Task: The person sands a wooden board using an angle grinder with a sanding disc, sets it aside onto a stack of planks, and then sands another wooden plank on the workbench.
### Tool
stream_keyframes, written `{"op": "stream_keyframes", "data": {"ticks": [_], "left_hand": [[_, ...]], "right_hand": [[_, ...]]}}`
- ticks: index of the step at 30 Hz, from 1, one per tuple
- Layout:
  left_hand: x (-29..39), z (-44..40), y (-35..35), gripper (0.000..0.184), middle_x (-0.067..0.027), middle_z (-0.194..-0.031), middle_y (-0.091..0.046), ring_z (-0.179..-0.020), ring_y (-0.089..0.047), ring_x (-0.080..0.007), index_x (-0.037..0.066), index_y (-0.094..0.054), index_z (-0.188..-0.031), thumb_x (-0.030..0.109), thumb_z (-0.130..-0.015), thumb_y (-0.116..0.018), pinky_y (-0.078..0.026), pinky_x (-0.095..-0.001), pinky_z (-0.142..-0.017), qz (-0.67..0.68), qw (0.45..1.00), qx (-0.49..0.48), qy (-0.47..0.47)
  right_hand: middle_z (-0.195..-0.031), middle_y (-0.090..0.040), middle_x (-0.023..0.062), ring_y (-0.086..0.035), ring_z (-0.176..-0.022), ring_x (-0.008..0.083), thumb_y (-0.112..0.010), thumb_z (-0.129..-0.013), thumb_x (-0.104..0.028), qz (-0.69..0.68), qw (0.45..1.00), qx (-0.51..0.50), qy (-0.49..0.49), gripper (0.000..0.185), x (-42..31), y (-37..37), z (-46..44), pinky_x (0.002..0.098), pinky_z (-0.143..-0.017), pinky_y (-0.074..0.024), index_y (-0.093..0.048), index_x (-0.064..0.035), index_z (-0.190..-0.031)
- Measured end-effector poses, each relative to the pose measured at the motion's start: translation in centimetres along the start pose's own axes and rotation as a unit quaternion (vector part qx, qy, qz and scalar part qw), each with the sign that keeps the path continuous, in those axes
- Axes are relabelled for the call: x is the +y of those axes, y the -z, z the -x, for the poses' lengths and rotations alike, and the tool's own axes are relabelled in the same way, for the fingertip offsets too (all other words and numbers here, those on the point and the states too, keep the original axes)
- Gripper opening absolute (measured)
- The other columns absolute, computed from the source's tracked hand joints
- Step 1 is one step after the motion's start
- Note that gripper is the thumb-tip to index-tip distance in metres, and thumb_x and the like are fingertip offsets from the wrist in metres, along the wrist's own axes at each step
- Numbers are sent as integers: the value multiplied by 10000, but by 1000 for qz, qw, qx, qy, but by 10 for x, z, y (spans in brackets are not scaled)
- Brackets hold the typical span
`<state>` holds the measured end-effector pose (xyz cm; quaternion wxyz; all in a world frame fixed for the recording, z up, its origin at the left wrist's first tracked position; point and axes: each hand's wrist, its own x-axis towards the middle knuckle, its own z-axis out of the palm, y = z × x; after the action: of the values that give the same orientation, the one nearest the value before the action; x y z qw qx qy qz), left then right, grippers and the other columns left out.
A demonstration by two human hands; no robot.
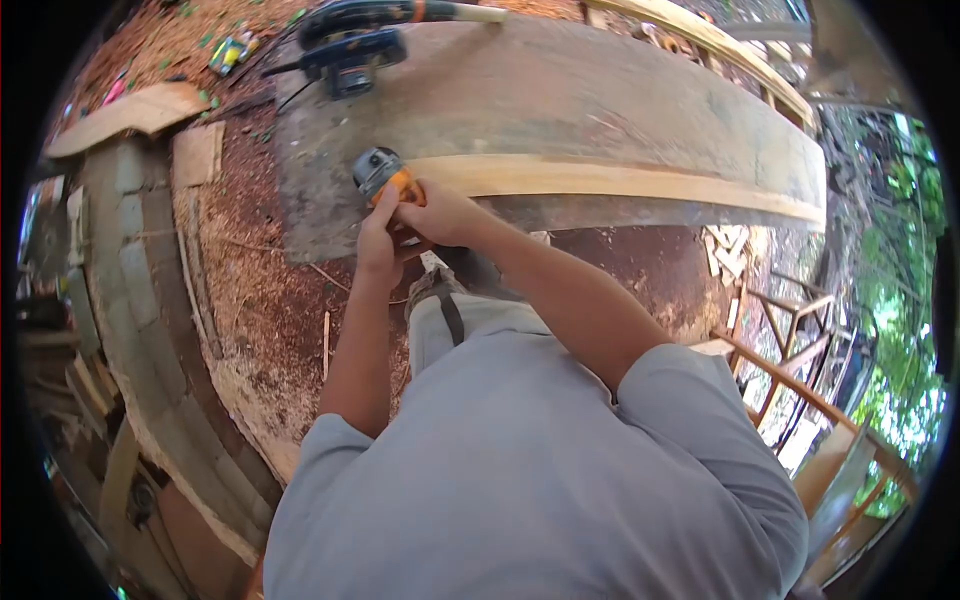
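At the left of the frame, a low grey block wall (140,280) borders reddish, litter-strewn ground; toward the upper left, a dark blue and black power tool (355,48) rests unattended on a broad, worn grey tabletop (600,90). Left of centre, a worker's left hand (378,238) curls its fingers against the underside of an orange-and-grey handheld power tool (382,172), its cylindrical head tipped toward the upper left, while the right hand (440,213) closes thumb and fingers around the orange body. Beginning just beside it, a long, pale wooden strip (600,178) runs to the table's right end. The tool is in hand, yet no cut or finished edge can be made out on the strip; the work looks to be at a setting-up stage, with most still left. At right, pale wood offcuts (728,252) lie heaped below.
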<state>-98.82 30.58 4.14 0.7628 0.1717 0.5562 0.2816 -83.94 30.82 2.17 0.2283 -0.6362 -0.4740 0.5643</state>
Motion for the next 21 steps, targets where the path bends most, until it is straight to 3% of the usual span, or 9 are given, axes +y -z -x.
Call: {"op": "stream_keyframes", "data": {"ticks": [3,6,7,8,11,16,20,21], "left_hand": [[-14,-7,-27,534,-48,-1050,-694,-883,-694,-195,105,-681,-1197,588,-985,-595,-608,-416,-788,-7,999,-40,33],[-34,-19,-72,537,-62,-1062,-693,-875,-702,-200,92,-685,-1188,581,-981,-609,-618,-390,-755,-48,990,-110,70],[-44,-28,-85,558,-79,-1062,-725,-981,-727,-234,105,-690,-1199,607,-976,-593,-607,-408,-824,-81,985,-135,74],[-56,-34,-101,558,-79,-1062,-725,-981,-727,-234,105,-690,-1199,607,-976,-593,-607,-408,-824,-82,985,-133,72],[-78,-40,-167,544,-69,-1062,-719,-954,-721,-213,122,-688,-1206,604,-966,-613,-611,-378,-771,-109,973,-177,103],[-110,-48,-256,547,-48,-1047,-684,-855,-684,-191,121,-653,-1231,580,-933,-678,-575,-377,-706,-152,957,-217,118],[-141,-57,-312,512,-29,-956,-708,-829,-681,-165,123,-727,-1107,599,-923,-678,-537,-339,-657,-158,950,-258,81],[-141,-56,-324,507,-38,-942,-714,-817,-682,-160,114,-740,-1079,593,-924,-677,-533,-336,-645,-211,939,-258,80]], "right_hand": [[-1020,-731,203,-726,-960,270,-685,-904,-358,-6,1000,19,12,513,13,26,19,384,-862,-556,-610,59,-1193],[-1037,-732,195,-720,-946,244,-678,-915,-302,-120,993,9,-3,457,39,74,49,376,-843,-562,-606,53,-1193],[-1040,-730,178,-712,-936,225,-676,-923,-281,-106,993,33,-45,439,54,89,55,371,-830,-565,-602,48,-1203],[-1043,-727,160,-704,-926,206,-673,-931,-261,-93,990,57,-87,422,68,104,62,366,-816,-568,-598,43,-1214],[-1031,-714,127,-685,-917,182,-683,-943,-280,-223,966,106,-73,423,93,151,97,347,-790,-569,-593,36,-1210],[-1040,-698,98,-667,-923,156,-736,-935,-342,-263,950,149,-73,481,172,213,123,323,-800,-563,-591,26,-1209],[-1061,-689,85,-661,-935,149,-743,-957,-329,-325,923,193,-70,456,179,255,156,330,-802,-560,-587,30,-1190],[-1066,-687,86,-659,-943,148,-726,-970,-301,-345,913,201,-83,433,184,265,163,331,-802,-562,-574,40,-1189]]}}
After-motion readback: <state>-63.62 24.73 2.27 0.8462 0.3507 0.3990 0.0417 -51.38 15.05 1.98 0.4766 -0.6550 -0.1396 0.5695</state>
